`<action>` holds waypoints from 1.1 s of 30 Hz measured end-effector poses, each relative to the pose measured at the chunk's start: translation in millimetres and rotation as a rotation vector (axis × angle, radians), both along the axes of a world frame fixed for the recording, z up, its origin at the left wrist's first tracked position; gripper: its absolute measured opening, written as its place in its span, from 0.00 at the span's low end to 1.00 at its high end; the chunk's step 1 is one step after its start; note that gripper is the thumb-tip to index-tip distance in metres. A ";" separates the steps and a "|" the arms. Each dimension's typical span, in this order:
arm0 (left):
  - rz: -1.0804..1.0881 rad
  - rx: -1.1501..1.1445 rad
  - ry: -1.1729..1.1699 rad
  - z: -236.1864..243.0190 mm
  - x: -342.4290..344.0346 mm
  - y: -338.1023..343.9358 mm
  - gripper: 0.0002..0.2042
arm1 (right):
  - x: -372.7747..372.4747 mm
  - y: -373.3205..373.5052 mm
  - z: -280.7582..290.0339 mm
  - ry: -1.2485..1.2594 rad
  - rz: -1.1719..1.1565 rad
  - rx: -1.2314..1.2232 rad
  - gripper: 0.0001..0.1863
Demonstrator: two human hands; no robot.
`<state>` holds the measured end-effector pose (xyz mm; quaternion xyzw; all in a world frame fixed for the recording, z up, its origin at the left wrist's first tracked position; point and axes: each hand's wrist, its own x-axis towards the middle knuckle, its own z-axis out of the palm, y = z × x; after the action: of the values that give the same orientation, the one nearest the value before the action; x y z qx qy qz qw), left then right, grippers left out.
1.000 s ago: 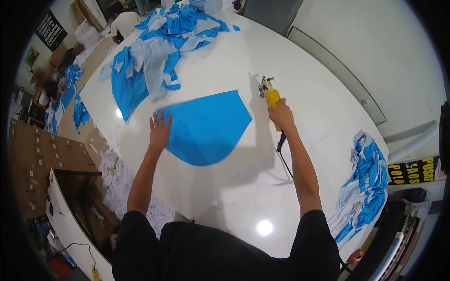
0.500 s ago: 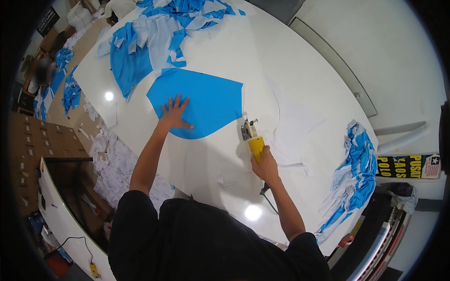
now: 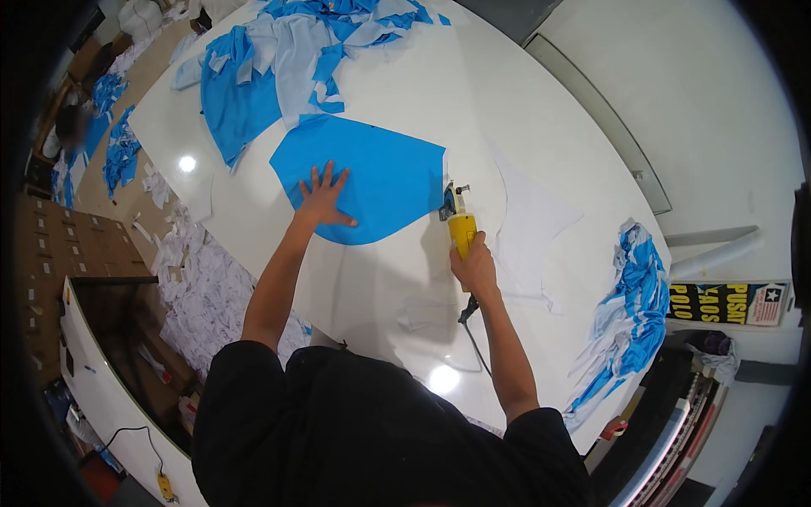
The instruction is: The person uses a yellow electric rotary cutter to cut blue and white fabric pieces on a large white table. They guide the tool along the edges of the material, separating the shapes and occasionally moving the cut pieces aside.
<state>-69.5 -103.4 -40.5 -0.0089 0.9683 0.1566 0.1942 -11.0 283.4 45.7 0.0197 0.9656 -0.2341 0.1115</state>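
A blue fabric panel (image 3: 380, 177) lies flat on the white table (image 3: 524, 101). My left hand (image 3: 324, 199) rests on its lower left part, fingers spread, palm down. In my right hand (image 3: 475, 269) is a yellow handheld rotary cloth cutter (image 3: 463, 226), my fingers wrapped round its body. The cutter's metal head meets the panel's right edge, near the upper right corner. From the tool's rear a dark cord (image 3: 480, 345) trails down beside my right forearm.
Blue and white fabric pieces (image 3: 245, 93) are heaped at the table's far left. Another crumpled blue and white pile (image 3: 629, 296) hangs at the right edge. White scraps (image 3: 211, 287) cover the floor left of the table, by stacked brown boxes (image 3: 63, 253). Thin white pieces (image 3: 532, 228) lie right of the cutter.
My right hand has moved the cutter slightly up along the panel's right edge. My left hand stays spread on the fabric. The whole view has shifted a little.
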 end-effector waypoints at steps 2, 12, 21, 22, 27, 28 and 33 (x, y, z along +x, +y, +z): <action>0.002 -0.008 0.012 -2.5 -0.3 -1.0 0.74 | -5.5 -3.6 -3.3 0.078 0.010 -0.031 0.25; 0.016 -0.001 0.017 5.9 0.2 3.0 0.73 | -65.0 -20.0 -6.4 0.018 -0.024 0.015 0.29; 0.031 0.044 0.038 15.5 4.3 4.5 0.72 | -111.5 -38.1 -3.3 0.049 -0.046 -0.002 0.28; 0.035 0.045 0.040 14.5 4.9 4.2 0.72 | -114.0 -41.2 -1.7 0.044 -0.050 0.000 0.29; 0.023 0.052 0.045 17.8 2.9 5.5 0.72 | -121.7 -53.5 -6.4 0.044 -0.126 0.028 0.30; 0.024 0.054 0.046 16.4 3.9 4.7 0.71 | -122.1 -58.7 -7.6 0.028 -0.143 0.044 0.30; 0.027 0.091 0.056 15.7 6.8 3.4 0.71 | -126.8 -72.4 -6.6 0.025 -0.210 0.013 0.33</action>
<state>-62.7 -100.1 -24.7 -0.0087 0.9651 0.2032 0.1652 -137.8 211.0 39.1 0.1185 0.9610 -0.2385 0.0742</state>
